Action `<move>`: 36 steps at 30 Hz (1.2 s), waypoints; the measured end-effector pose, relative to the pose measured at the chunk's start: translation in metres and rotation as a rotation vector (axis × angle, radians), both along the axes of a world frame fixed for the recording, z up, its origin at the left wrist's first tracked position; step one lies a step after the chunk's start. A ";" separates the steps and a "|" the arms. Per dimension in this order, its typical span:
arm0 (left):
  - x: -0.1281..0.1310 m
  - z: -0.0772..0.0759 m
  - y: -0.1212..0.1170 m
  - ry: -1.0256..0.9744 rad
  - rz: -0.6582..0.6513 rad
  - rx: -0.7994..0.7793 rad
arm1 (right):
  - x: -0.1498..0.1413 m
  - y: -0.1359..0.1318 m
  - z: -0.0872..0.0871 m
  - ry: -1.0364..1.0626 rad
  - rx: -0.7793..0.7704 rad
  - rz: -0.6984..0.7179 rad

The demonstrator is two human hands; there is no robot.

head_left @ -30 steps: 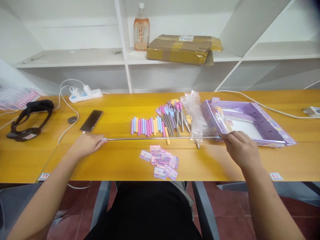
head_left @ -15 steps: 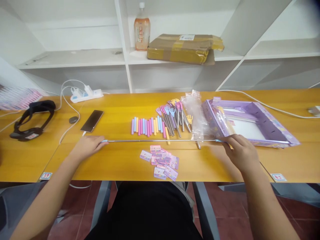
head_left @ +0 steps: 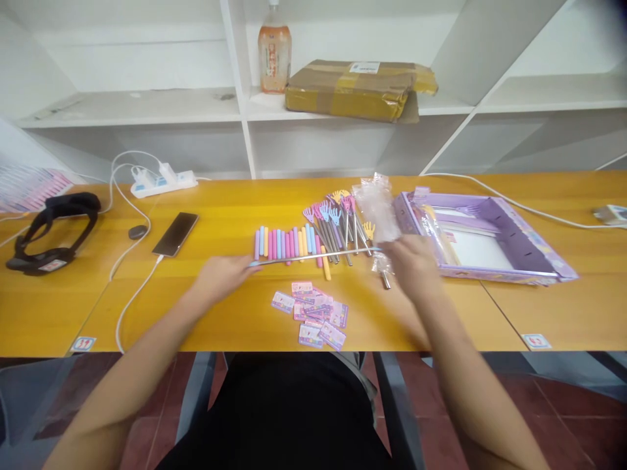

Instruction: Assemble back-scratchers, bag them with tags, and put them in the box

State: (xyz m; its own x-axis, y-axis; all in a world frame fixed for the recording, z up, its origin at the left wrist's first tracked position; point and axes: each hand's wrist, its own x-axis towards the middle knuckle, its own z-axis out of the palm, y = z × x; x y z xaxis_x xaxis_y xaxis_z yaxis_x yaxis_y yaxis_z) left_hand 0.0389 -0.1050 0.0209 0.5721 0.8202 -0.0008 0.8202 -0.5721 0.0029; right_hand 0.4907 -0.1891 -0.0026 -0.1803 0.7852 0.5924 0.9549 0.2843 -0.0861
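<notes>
A thin metal telescopic back scratcher stretches between my two hands above the table, tilted slightly up to the right. My left hand is closed on its left end, where a bit of light blue shows. The other end is in my right hand, closed and blurred by motion. Behind the rod lie a row of pastel handle tubes and a bunch of back scratchers with coloured hand-shaped heads. Small printed cards are piled in front of it.
Clear plastic bags and a purple display box sit to the right. Left are a phone on a cable, a power strip and a black head strap. Shelves behind hold a bottle and a taped carton.
Both hands have moved toward each other, and the rod between them is now much shorter. It was nearly level; now its right end is higher. The view has shifted slightly.
</notes>
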 end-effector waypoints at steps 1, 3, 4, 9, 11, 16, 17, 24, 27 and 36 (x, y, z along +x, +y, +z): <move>0.032 0.002 0.001 -0.009 0.009 0.024 | -0.030 0.015 0.005 -0.021 -0.019 0.060; 0.082 0.007 0.005 -0.023 -0.013 0.029 | -0.082 0.040 0.016 -0.070 -0.049 0.127; 0.097 0.009 0.008 -0.030 -0.026 0.027 | -0.100 0.048 0.021 -0.100 -0.028 0.183; 0.094 0.010 0.018 0.002 0.004 0.003 | -0.113 0.062 0.031 -0.203 0.027 0.272; 0.086 0.005 0.016 0.012 0.008 -0.013 | -0.106 0.066 0.025 -0.237 0.024 0.303; 0.082 -0.010 0.015 0.023 0.118 -0.028 | -0.090 0.089 0.003 -0.098 -0.011 0.256; 0.080 -0.013 0.017 0.016 0.143 -0.029 | -0.083 0.093 -0.001 -0.050 -0.017 0.197; 0.060 -0.024 0.022 -0.113 0.233 0.016 | 0.008 0.097 -0.007 0.145 -0.040 -0.535; 0.063 -0.031 0.015 -0.161 0.183 -0.008 | 0.036 0.090 -0.010 0.184 -0.162 -0.748; 0.064 -0.058 0.008 -0.281 0.164 -0.066 | 0.032 0.086 -0.024 0.166 -0.476 -0.869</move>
